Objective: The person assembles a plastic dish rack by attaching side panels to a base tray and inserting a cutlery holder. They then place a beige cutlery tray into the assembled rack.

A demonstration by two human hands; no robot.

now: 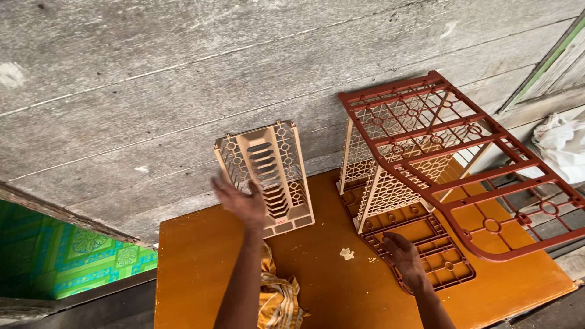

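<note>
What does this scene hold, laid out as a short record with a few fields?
Surface: orange-brown tabletop set against a grey plank wall
Left hand: left hand raised, fingers spread, at the beige lattice panel that stands leaning on the wall; actual contact unclear
Right hand: right hand open, resting on the red-brown tray lying flat
Beside it: red-brown rack frame with beige lattice sides, tilted over the tray
Also there: yellow checked cloth by the left forearm; white cloth at far right
</note>
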